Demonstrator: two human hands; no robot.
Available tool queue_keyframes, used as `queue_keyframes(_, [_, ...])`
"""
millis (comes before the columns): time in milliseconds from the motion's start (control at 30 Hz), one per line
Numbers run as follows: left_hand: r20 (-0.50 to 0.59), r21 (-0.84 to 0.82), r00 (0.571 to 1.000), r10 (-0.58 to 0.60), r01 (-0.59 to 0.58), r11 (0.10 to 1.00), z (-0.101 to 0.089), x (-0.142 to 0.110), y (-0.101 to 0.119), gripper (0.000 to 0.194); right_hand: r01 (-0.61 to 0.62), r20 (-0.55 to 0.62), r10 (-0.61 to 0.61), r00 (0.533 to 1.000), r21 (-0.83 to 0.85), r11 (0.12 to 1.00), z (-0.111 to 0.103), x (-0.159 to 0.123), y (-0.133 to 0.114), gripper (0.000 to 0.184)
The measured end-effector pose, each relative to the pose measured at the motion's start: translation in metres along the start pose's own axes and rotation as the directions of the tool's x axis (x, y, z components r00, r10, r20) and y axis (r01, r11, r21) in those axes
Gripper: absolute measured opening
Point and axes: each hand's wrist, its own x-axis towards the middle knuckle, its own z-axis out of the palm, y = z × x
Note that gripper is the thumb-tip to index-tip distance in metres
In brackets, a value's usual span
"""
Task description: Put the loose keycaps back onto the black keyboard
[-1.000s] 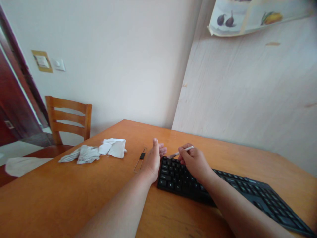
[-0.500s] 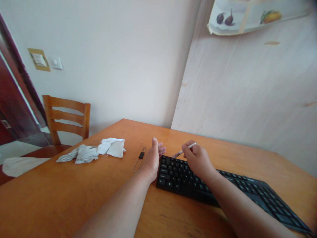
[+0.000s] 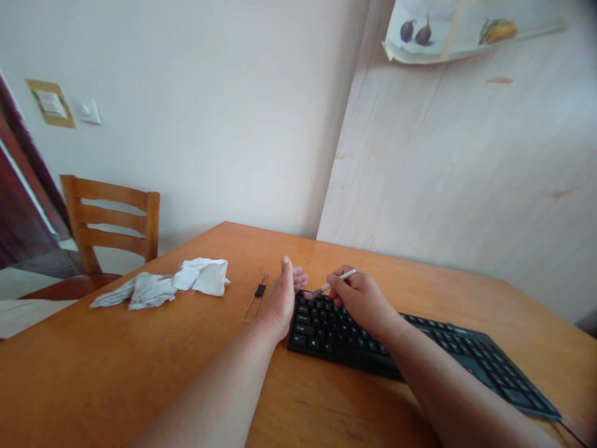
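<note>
A black keyboard lies at an angle on the wooden table. My right hand pinches the white handle of a small brush, whose bristles are at the keyboard's far left corner keys. At the keyboard's left end stands my left hand, on edge with thumb up and fingers stretched out, holding nothing. Just left of that hand is a wire keycap puller with a black middle piece. My right forearm hides part of the keyboard.
Crumpled white and grey cloths lie on the left of the table. A wooden chair stands beyond the left edge. Behind the table are a wall and a pale board. A cable leaves the keyboard at lower right.
My right hand has moved the brush left, from the keyboard's back edge to its far left corner keys. My left hand keeps its place beside the keyboard. The view has shifted slightly.
</note>
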Motion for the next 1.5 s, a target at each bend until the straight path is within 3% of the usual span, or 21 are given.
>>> queue_keyframes(300, [-0.003,0.023,1.000,0.003,-0.003,1.000,0.000,0.000,0.001,0.081,0.058,-0.008,-0.064,0.998,-0.311,0.949,-0.026,0.007,-0.005,0.027])
queue_keyframes(633, [-0.006,0.027,1.000,-0.018,0.018,0.999,0.003,-0.006,0.012,0.080,0.074,-0.002,-0.085,0.996,-0.470,0.879,-0.049,0.012,-0.004,0.028])
queue_keyframes(767, [-0.010,0.036,1.000,-0.013,0.014,0.999,0.003,-0.007,0.012,0.081,0.044,0.027,-0.035,0.999,-0.524,0.851,-0.056,0.012,-0.006,0.027])
queue_keyframes(867, [-0.004,0.054,1.000,-0.009,0.009,0.999,0.001,-0.006,0.011,0.081,-0.010,0.032,0.039,0.999,-0.641,0.768,-0.063,0.010,-0.013,0.026])
queue_keyframes(1000, [-0.004,0.061,1.000,-0.005,0.005,0.998,0.000,-0.005,0.011,0.080,-0.100,-0.096,0.039,0.995,-0.782,0.616,-0.071,0.006,-0.023,0.023])
queue_keyframes(1067, [-0.003,0.062,1.000,0.001,-0.001,0.998,0.000,-0.005,0.011,0.080,-0.086,-0.101,0.014,0.995,-0.761,0.643,-0.071,0.006,-0.024,0.023])
queue_keyframes(1200, [-0.003,0.059,1.000,0.006,-0.006,0.998,0.001,-0.005,0.010,0.079,0.014,0.007,-0.012,1.000,-0.539,0.842,-0.065,0.009,-0.017,0.024])
queue_keyframes(1267, [-0.006,0.060,1.000,0.005,-0.004,0.998,0.001,-0.006,0.011,0.080,0.027,0.032,-0.014,0.999,-0.453,0.891,-0.062,0.010,-0.014,0.023])
queue_keyframes(1367, [-0.005,0.057,1.000,-0.005,0.005,0.998,0.002,-0.006,0.012,0.079,0.008,0.019,0.001,1.000,-0.507,0.862,-0.065,0.010,-0.013,0.023])
queue_keyframes(1500, [-0.002,0.060,1.000,-0.011,0.012,0.998,0.002,-0.006,0.013,0.079,-0.089,-0.111,0.015,0.994,-0.708,0.701,-0.075,0.009,-0.016,0.023])
